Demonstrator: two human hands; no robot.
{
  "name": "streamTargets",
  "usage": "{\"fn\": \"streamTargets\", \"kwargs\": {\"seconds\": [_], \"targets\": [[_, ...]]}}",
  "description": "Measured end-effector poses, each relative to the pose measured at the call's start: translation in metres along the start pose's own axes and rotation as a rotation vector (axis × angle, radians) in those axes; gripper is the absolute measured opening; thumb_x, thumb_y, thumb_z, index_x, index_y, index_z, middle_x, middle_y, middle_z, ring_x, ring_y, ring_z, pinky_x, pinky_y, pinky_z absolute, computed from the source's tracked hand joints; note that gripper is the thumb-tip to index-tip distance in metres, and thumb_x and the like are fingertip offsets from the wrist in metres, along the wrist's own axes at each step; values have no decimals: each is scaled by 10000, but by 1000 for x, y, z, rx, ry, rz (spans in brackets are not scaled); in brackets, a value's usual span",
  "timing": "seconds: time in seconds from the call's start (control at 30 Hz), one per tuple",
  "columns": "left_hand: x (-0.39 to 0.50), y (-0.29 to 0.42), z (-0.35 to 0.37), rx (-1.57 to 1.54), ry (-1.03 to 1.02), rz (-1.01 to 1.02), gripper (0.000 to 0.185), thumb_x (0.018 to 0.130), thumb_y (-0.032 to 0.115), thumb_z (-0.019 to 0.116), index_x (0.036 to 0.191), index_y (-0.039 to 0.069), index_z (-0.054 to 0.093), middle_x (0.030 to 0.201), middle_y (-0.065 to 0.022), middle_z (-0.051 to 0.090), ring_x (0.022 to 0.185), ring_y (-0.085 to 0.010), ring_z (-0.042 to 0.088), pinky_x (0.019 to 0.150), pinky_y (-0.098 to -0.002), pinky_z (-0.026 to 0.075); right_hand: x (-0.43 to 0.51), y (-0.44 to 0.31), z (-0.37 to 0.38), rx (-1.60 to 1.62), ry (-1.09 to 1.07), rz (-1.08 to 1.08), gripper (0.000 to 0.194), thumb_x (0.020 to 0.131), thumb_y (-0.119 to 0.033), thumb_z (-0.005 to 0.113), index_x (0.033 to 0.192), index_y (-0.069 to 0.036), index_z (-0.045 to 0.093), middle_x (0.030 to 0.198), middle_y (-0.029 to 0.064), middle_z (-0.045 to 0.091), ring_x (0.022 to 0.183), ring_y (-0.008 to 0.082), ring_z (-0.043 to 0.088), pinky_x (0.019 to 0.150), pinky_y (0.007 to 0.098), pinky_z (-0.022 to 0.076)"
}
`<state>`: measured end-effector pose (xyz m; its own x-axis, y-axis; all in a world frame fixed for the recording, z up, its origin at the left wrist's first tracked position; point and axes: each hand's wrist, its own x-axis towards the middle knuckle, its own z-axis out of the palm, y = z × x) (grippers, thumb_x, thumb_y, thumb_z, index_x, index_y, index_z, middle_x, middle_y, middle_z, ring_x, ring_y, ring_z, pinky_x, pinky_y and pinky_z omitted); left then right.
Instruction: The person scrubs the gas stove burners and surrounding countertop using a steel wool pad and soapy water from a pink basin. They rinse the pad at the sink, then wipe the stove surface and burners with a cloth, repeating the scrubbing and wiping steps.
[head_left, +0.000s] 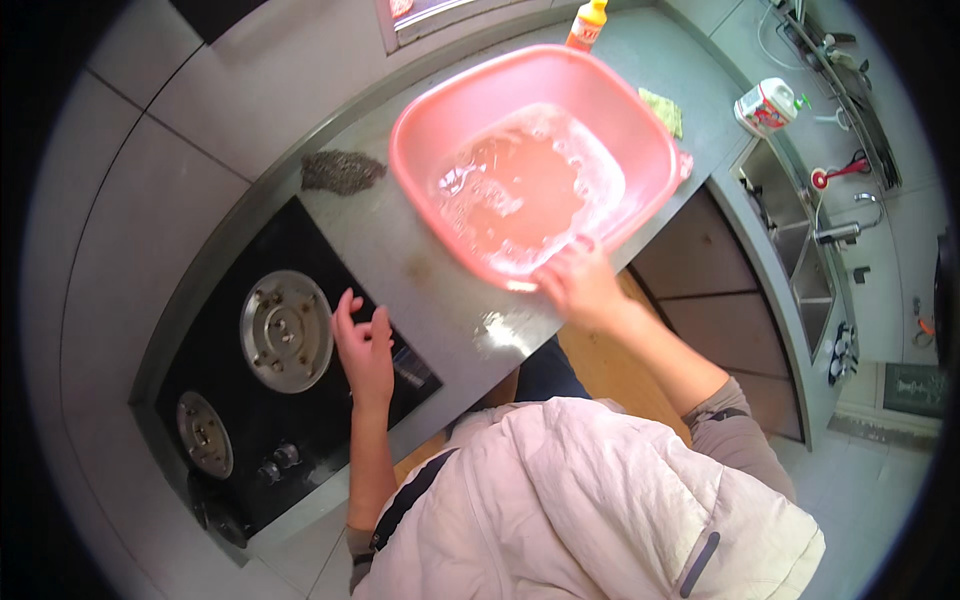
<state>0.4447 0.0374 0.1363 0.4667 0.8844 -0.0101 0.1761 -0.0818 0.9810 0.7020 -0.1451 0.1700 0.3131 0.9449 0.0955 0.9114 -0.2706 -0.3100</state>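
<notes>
A large pink plastic basin (431, 135) rests on the grey countertop (465, 337), with cloudy, sudsy water (536, 191) in its bottom. My right hand (583, 285) grips the near rim of that basin, its fingertips reaching over the inside edge. Nothing is in my left hand (366, 356); it hovers palm-up with fingers apart and slightly curled, over the right edge of the black gas cooktop (315, 247). A dark mesh scouring cloth (342, 172) lies left of the basin. Behind the basin's right side, a yellow-green cloth or sponge (663, 112) lies partly hidden.
An orange bottle with a yellow cap (586, 30) stands behind the basin. Farther right are a white pump jug (766, 107), a steel sink (814, 322) and a faucet (847, 229). Two burners, including a large one (285, 332), sit on the cooktop. Water wets the counter's front edge.
</notes>
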Motion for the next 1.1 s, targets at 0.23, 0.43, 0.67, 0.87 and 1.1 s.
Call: {"fn": "streamTargets", "kwargs": {"seconds": [0.23,0.43,0.67,0.87,1.1], "targets": [[46,67,117,164,63,-339,663,819,194,684,1353,-10,348,1017,-54,474,522,-90,495,419,-221,399,18,30,-43,263,-340,-236,159,834,-192,586,895,-51,626,824,114,617,899,296,552,792,415,428],[47,71,149,614,92,-143,691,758,114,641,1369,25,331,1027,-182,558,944,-334,579,862,-391,452,72,109,-85,600,159,-270,102,813,-145,600,851,-50,599,759,155,608,723,324,604,636,422,478],[7,66,128,583,135,-195,709,770,52,546,1423,69,270,1201,-240,565,1088,-373,571,890,-409,463,211,284,-146,68,528,249,641,744,-451,703,1229,-97,480,1136,126,574,900,307,631,734,402,525],[-40,64,98,692,289,-282,709,772,11,556,1429,105,306,1275,-213,532,1138,-309,559,923,-361,449,324,371,-138,-54,469,218,821,666,-632,684,1268,-127,445,1176,141,587,1011,306,617,805,424,512],[-80,62,87,880,447,-442,687,807,36,572,1432,165,317,1289,-169,532,1145,-324,548,921,-386,453,403,420,-119,-8,456,-107,342,752,-412,657,827,-79,654,756,172,668,719,340,661,641,434,537]]}}
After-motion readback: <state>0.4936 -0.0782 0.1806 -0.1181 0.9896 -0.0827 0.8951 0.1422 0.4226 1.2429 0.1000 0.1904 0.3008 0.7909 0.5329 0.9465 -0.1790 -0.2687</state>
